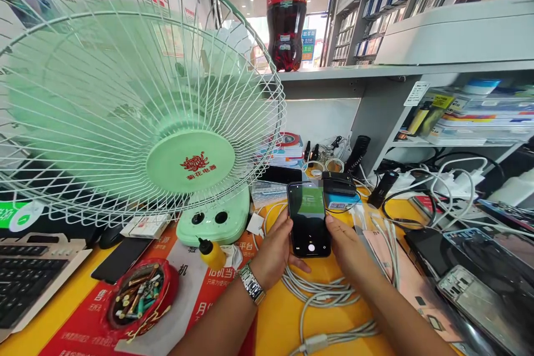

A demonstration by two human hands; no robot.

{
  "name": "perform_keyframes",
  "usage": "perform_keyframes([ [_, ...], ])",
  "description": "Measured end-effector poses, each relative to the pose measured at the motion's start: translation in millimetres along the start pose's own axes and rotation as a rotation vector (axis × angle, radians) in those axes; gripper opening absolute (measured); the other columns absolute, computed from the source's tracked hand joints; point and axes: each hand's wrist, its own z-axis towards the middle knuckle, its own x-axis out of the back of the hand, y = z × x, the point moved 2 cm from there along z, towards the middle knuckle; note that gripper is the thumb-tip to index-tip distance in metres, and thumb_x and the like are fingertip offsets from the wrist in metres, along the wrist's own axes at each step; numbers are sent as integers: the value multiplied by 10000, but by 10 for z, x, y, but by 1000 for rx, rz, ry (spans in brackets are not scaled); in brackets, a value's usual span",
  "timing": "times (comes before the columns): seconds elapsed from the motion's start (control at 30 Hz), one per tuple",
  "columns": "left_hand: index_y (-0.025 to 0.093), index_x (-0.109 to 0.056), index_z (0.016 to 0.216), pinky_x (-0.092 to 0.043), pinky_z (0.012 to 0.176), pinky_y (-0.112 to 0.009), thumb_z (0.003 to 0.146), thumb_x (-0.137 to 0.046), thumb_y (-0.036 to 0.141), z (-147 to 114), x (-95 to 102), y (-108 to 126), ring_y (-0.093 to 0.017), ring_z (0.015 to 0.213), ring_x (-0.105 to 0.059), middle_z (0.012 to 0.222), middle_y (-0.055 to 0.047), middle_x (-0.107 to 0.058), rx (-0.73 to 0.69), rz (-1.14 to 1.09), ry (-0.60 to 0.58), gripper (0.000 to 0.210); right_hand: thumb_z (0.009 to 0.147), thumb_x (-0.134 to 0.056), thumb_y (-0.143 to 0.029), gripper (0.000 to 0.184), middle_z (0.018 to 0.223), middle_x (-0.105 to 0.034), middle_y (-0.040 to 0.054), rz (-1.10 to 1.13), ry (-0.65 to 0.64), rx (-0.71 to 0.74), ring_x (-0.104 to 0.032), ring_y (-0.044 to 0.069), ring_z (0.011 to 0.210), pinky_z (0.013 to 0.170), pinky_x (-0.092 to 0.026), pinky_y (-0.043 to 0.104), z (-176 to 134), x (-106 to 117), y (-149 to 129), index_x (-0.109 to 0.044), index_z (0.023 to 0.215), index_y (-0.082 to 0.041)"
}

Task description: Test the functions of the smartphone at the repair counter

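Note:
A dark smartphone is held upright in both hands above the yellow tabletop, its screen lit with what looks like a camera view and a white round button. My left hand grips its left edge, a metal-band wristwatch on that wrist. On the right edge, my right hand closes with the thumb at the side; its other fingers are hidden behind the phone. Coiled grey cables lie just below the phone. Behind it are a black device and a blue box.
A large green fan fills the left. In front of it sit a small yellow bottle, a red ashtray with cigarette butts, and a keyboard. Opened phones and tangled cables lie right. A cola bottle stands on the shelf.

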Motion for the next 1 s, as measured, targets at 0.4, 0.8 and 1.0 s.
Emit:
perform_keyframes([
  [0.4,333,-455,1324,-549,557,-253,877,-527,405,26,6,-38,-179,775,-629,1091,-47,-630,-31,-50,78,459,863,-506,-489,332,955,-709,39,-111,-74,5,-627,226,907,828,-482,340,-47,-45,-127,-694,934,-225],
  [0.8,315,-482,1291,-545,542,-240,860,-546,332,41,16,-21,-158,705,-635,1001,-31,-651,-21,-134,108,435,760,-591,-218,433,1090,-646,32,-101,-296,63,-584,200,985,868,-461,330,-99,-157,-181,-524,1188,-226],
  [1.0,302,-484,1288,-560,589,-263,869,-540,332,43,13,-32,-152,699,-633,997,-29,-647,-26,-129,102,424,761,-595,-166,510,1084,-618,39,-168,-260,131,-565,198,1014,873,-455,312,-107,-199,-122,-453,1248,-211],
])
